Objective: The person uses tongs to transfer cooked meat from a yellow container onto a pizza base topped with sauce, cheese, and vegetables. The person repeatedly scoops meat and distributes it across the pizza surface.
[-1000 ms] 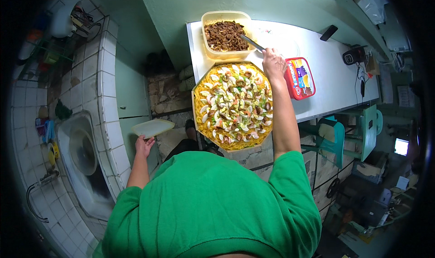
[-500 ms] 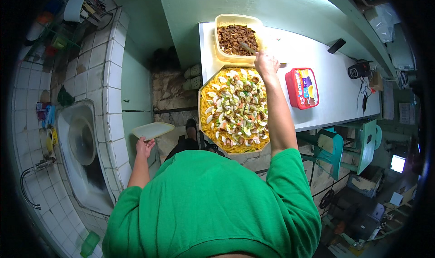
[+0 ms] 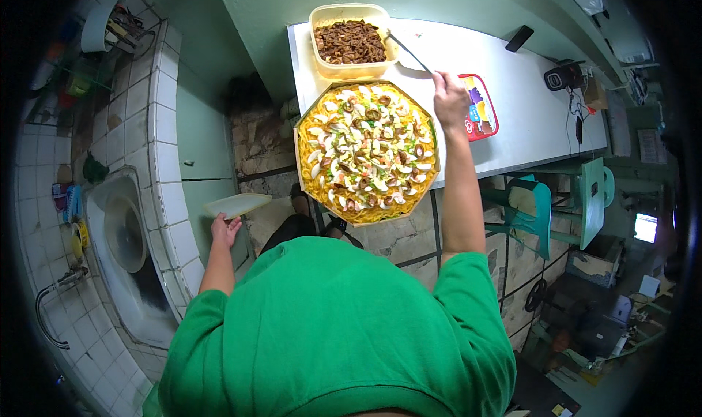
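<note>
My right hand is raised over the white table and grips the handle of a long metal spoon. The spoon's far end rests at the rim of a pale yellow tub of brown cooked bits. Just below the tub lies a large many-sided tray of yellow noodles topped with egg slices and greens, overhanging the table's near edge. My left hand hangs low at my side and holds a flat pale lid by its edge.
A red-rimmed lid with colourful print lies right of my right hand. A dark phone and a small dark device sit further right. A tiled counter with a sink runs along the left. Green stools stand under the table.
My right hand has drawn back from the tub toward the right edge of the noodle tray, bringing the spoon with it. The view has shifted slightly. My left hand keeps the lid.
</note>
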`<state>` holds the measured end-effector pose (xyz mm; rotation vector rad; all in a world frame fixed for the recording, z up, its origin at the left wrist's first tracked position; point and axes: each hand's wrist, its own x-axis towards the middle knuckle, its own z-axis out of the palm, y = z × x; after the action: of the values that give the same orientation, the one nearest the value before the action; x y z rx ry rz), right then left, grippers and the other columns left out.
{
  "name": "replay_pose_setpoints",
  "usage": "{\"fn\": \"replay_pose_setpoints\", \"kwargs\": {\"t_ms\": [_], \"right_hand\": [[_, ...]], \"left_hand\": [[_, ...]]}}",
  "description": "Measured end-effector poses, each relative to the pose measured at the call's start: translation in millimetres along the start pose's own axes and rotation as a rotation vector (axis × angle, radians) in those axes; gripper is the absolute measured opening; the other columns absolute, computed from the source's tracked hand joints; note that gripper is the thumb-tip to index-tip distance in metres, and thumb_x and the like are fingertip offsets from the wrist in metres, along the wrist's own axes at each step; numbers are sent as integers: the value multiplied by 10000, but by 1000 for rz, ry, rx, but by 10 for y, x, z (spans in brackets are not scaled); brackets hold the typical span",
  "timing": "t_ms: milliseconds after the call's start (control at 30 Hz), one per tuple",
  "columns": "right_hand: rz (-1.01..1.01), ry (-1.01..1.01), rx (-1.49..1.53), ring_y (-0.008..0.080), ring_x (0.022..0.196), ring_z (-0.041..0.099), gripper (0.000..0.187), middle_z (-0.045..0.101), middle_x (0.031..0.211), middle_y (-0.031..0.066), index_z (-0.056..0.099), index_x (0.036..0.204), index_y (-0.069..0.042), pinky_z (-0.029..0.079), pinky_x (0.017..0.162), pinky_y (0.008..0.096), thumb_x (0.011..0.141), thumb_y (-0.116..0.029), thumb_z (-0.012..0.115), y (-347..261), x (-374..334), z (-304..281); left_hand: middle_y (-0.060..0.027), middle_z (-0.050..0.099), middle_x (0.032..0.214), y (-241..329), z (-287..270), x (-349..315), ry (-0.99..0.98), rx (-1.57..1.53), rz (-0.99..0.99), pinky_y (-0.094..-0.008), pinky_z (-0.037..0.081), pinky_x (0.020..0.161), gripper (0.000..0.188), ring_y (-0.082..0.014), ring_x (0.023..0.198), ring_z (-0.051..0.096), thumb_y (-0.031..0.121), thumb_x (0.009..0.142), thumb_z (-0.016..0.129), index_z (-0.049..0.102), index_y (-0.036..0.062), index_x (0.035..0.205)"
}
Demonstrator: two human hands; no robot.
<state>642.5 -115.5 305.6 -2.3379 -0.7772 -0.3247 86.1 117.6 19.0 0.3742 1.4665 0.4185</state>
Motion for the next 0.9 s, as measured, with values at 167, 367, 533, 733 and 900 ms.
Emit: {"fn": "replay_pose_setpoints", "kwargs": {"t_ms": [167,367,533,733,900], "right_hand": [[30,-222,-291,386,796,660,310,678,820,175,660,1017,-153,511,729,496,958,-363,440,-131,124,476],[-33,-291,-316,380,909,645,293,669,995,130,638,1025,-143,503,786,488,946,-369,469,-320,411,785],[-269,-258,-330,366,875,625,158,601,1033,154,607,947,-76,490,755,504,894,-211,545,-391,495,1409],[-62,-270,0,349,901,604,82,599,928,157,589,905,-57,472,790,457,854,-102,544,-185,914,1685],[-493,-540,-185,335,905,602,72,603,915,123,599,900,-91,471,797,438,847,-93,551,-218,1024,1334]], "left_hand": [[-190,514,1044,-47,106,-161,-65,-33,33,-483,526,791,378,-340,850,621,196,882,536,404,24,1192],[-182,549,977,7,199,-266,-139,-99,51,-460,532,744,325,-328,791,627,177,872,524,411,48,1148],[-184,552,973,88,242,-196,-110,-115,27,-469,529,734,295,-320,783,627,174,874,514,401,64,1124],[-178,546,990,154,64,58,-86,-108,-29,-464,527,736,278,-312,770,626,170,877,500,401,74,1118],[-173,547,1023,246,-26,207,-91,-39,-41,-457,519,775,326,-301,821,622,217,879,502,431,42,1146]]}}
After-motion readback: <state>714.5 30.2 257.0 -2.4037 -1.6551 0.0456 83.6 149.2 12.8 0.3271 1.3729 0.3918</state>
